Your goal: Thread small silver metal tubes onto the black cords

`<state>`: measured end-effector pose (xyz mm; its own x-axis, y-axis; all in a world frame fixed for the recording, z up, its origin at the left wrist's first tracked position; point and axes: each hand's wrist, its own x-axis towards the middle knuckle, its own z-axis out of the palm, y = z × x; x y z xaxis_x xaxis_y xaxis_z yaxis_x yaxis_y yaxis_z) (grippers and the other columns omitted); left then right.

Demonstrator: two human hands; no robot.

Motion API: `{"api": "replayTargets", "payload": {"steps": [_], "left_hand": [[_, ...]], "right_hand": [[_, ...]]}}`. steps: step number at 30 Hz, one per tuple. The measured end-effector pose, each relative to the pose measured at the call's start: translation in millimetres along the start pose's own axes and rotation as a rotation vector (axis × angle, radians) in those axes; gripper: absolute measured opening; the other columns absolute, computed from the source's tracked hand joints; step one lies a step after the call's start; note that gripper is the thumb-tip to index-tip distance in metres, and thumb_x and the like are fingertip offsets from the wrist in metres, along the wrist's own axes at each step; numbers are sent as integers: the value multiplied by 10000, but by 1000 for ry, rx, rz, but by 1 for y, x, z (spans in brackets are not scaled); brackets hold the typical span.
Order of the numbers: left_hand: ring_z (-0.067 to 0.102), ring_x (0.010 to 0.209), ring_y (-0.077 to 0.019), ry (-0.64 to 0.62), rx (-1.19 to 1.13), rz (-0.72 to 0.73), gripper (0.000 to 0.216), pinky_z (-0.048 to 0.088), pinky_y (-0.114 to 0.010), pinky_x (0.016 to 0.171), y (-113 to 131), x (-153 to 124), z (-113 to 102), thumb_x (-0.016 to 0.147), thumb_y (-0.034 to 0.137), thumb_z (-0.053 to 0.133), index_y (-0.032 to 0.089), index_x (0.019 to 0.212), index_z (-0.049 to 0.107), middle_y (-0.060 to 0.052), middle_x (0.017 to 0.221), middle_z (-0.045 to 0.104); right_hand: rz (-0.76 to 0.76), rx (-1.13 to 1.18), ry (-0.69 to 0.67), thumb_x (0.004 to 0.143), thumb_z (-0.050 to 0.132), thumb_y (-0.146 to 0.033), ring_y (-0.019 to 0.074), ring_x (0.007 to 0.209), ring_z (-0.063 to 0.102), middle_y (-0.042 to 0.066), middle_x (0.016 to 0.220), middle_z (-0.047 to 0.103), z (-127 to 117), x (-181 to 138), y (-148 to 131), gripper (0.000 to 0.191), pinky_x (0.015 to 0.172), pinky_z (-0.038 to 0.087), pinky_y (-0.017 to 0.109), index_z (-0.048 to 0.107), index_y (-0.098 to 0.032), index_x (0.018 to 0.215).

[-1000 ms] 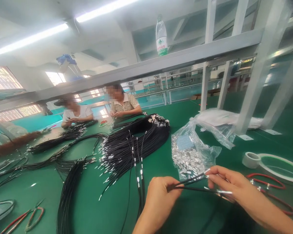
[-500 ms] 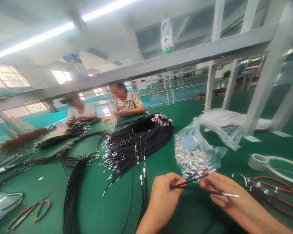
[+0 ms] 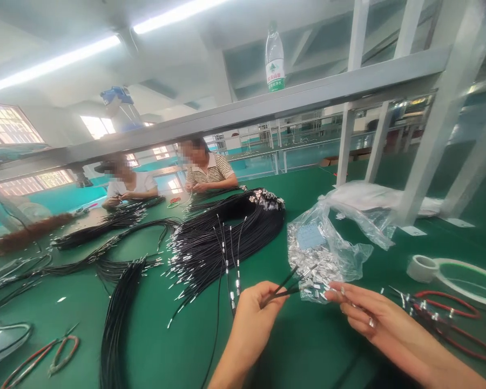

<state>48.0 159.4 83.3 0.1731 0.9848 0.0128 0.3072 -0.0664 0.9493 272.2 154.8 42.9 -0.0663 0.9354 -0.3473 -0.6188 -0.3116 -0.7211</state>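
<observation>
My left hand (image 3: 253, 316), low in the middle, is closed around a few black cables (image 3: 282, 284). Their ends poke out beyond the thumb, up and to the right. My right hand (image 3: 362, 309) is apart from the cables, its fingertips curled together just past the lower right edge of a clear plastic bag (image 3: 358, 259). A small silver metal piece (image 3: 342, 290) shows at its fingertips, and another silver bit glints lower on the fingers. Small silver metal pieces (image 3: 318, 270) fill the bag, under a blue label. More black cables with silver tips (image 3: 237, 283) lie left of my left hand.
A large bundle of black cables (image 3: 247, 237) lies mid-table, another (image 3: 121, 324) at left. Red-handled pliers (image 3: 433, 313) and a tape roll (image 3: 423, 268) sit at right; another pair (image 3: 44, 354) is lower left. A metal frame (image 3: 243, 113) crosses above. Two people work opposite.
My right hand has let go of the cable ends and drawn slightly apart from them. My left hand has moved a little left with the cables, whose ends now point more upward.
</observation>
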Motion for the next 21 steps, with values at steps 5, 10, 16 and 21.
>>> {"api": "replayTargets", "payload": {"steps": [5, 10, 16, 21], "left_hand": [[453, 730, -151, -61, 27, 10, 329, 325, -242, 621, -4, -1, -1, 843, 439, 549, 137, 763, 651, -12, 725, 533], [459, 690, -140, -121, 32, 0, 255, 319, -239, 606, -6, -1, 2, 825, 363, 580, 138, 726, 645, -7, 695, 552], [498, 683, -137, -120, 60, 15, 175, 340, -229, 615, -5, 1, 8, 811, 282, 600, 140, 742, 678, -4, 695, 603], [498, 673, -135, -115, 59, 12, 153, 333, -227, 608, -8, 2, 10, 802, 258, 598, 144, 757, 689, -2, 687, 611]], "right_hand": [[-110, -67, 5, 482, 961, -443, 19, 479, 199, 112, 826, 660, -4, 3, -4, 531, 386, 224, 143, 712, -111, 813], [-175, -90, -22, 539, 933, -481, 19, 456, 147, -14, 621, 518, -2, 0, -8, 512, 393, 163, 158, 667, -155, 831], [-174, -123, -16, 514, 929, -528, 28, 455, 156, -44, 565, 441, 1, -4, -9, 580, 405, 135, 175, 623, -162, 844], [-155, -165, -38, 542, 905, -558, 23, 444, 139, -46, 575, 459, 2, -6, -9, 579, 411, 130, 188, 619, -170, 863]]}}
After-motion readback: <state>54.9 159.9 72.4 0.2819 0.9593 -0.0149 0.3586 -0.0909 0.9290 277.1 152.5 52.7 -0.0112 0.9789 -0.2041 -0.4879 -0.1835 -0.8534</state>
